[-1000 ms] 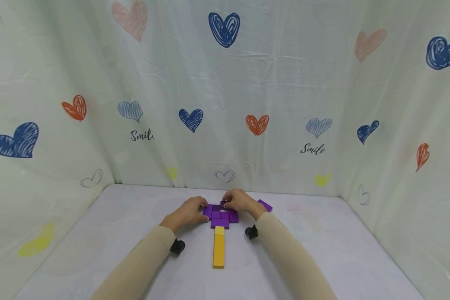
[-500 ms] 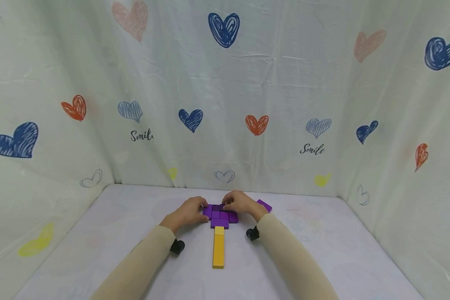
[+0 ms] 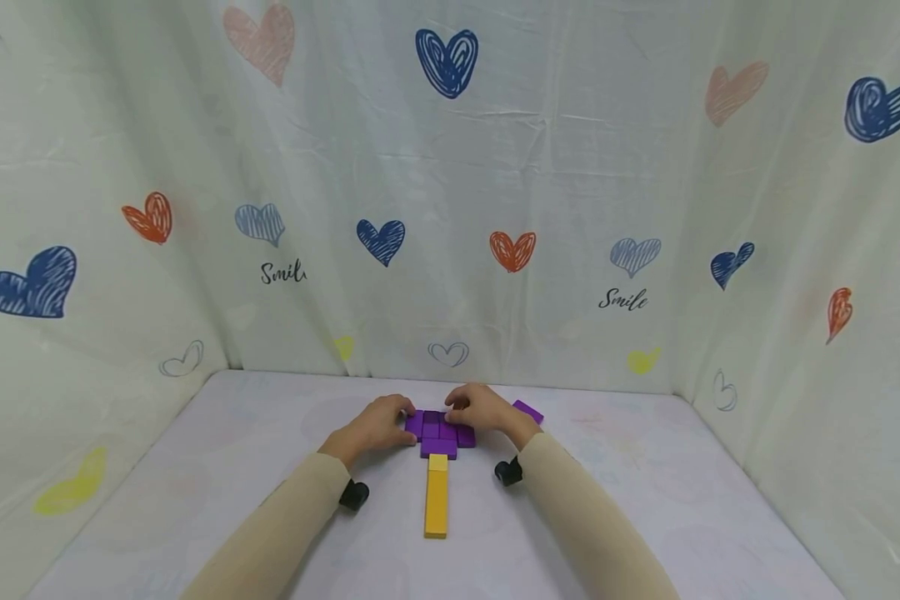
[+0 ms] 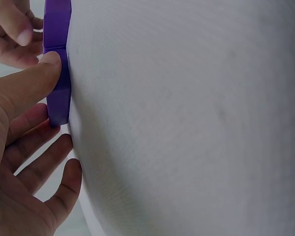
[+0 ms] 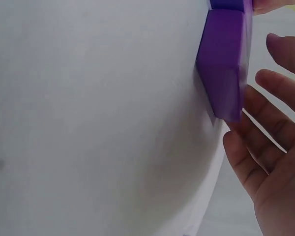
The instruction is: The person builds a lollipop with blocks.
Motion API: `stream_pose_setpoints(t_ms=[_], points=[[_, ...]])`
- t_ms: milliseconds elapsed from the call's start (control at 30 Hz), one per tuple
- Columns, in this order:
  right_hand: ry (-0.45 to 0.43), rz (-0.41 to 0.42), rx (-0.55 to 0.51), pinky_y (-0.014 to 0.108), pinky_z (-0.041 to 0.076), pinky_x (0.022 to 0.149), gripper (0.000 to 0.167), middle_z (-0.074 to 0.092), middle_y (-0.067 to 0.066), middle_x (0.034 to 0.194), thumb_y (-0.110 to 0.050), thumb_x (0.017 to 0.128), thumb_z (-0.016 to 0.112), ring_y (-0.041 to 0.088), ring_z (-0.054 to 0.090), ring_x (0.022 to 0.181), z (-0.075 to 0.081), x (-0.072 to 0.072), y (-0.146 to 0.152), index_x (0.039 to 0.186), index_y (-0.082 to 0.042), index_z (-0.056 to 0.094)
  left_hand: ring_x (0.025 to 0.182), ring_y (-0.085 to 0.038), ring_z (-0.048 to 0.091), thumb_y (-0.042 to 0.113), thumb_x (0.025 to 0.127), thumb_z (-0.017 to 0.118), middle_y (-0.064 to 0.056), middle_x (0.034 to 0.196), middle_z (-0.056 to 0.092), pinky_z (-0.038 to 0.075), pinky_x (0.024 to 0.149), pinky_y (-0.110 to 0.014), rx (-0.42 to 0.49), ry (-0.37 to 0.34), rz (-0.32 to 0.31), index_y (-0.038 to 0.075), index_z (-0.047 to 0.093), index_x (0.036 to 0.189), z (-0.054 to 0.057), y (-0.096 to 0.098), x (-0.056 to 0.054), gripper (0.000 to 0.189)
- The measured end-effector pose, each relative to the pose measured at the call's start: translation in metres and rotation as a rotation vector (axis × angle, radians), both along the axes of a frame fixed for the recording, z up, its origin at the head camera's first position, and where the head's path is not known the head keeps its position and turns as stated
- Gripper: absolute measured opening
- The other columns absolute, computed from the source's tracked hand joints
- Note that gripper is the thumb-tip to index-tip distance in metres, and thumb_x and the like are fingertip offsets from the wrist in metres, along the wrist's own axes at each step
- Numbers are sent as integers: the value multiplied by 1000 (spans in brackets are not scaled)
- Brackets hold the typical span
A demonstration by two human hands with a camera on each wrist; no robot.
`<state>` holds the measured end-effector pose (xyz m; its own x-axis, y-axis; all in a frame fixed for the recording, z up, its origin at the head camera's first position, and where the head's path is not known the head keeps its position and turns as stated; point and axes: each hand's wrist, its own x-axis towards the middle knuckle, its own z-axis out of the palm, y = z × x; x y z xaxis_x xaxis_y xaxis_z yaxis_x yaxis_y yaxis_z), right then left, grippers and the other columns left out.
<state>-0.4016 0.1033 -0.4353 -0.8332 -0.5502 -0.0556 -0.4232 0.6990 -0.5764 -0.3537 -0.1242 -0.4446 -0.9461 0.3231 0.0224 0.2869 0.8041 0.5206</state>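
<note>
Several purple blocks lie flat in a close cluster near the table's far side, above a yellow strip with a paler square at its top. My left hand holds the leftmost purple block between thumb and fingers. In the left wrist view its thumb presses on that block. My right hand is over the cluster's upper right, partly hiding blocks there. In the right wrist view the fingers are loosely spread beside a purple block, with the thumb apart from it.
One loose purple block lies right of the cluster, behind my right wrist. A white table spreads around, with a heart-printed curtain rising at its back and sides. A black wrist camera shows under my left sleeve.
The right hand lowered a small dark purple block into the gap at the cluster's upper right, and its fingers have since loosened from it. My left hand stays in place.
</note>
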Motion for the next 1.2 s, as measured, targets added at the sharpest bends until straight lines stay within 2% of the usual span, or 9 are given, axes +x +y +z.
stream_pose_setpoints(t_ms=[100, 200, 300, 400, 533, 1200], points=[[11, -13, 7, 34, 51, 82, 33, 64, -1, 101, -25, 89, 66, 17, 57, 92, 2, 6, 8, 118, -10, 65, 105, -25, 56, 21, 78, 80, -8, 114, 61, 44, 99, -43, 1, 2, 0, 7, 64, 113, 0, 1, 0, 41], [12, -10, 33, 36, 50, 84, 41, 62, -1, 107, -23, 82, 71, 18, 55, 97, 3, 12, 17, 120, -10, 64, 105, -24, 56, 21, 78, 80, -8, 114, 61, 44, 99, -43, -4, 11, -7, 7, 64, 113, 1, 1, 1, 40], [2, -8, 70, 39, 47, 91, 52, 60, 0, 114, -24, 76, 75, 19, 53, 102, 4, 18, 24, 124, -12, 61, 105, -25, 56, 21, 78, 80, -8, 114, 61, 44, 99, -43, -10, 22, -12, 7, 64, 112, 2, 1, 1, 40], [2, -2, 100, 43, 43, 99, 57, 58, 2, 122, -26, 75, 77, 21, 51, 110, 4, 22, 27, 127, -13, 59, 106, -25, 56, 21, 78, 80, -9, 115, 61, 44, 99, -43, -11, 18, -5, 7, 64, 113, 4, 1, 3, 40], [2, -1, 104, 44, 40, 104, 57, 56, 3, 128, -28, 76, 77, 21, 50, 116, 1, 22, 28, 128, -14, 58, 107, -25, 55, 22, 79, 79, -8, 116, 61, 44, 100, -43, -10, 6, 6, 8, 64, 113, 5, 2, 5, 41], [-10, -22, 90, 45, 41, 103, 56, 57, 3, 126, -26, 77, 77, 22, 50, 115, 1, 23, 26, 128, -13, 58, 108, -25, 55, 22, 79, 79, -8, 118, 60, 44, 100, -43, -20, 9, 6, 8, 64, 115, 0, 2, 3, 41]])
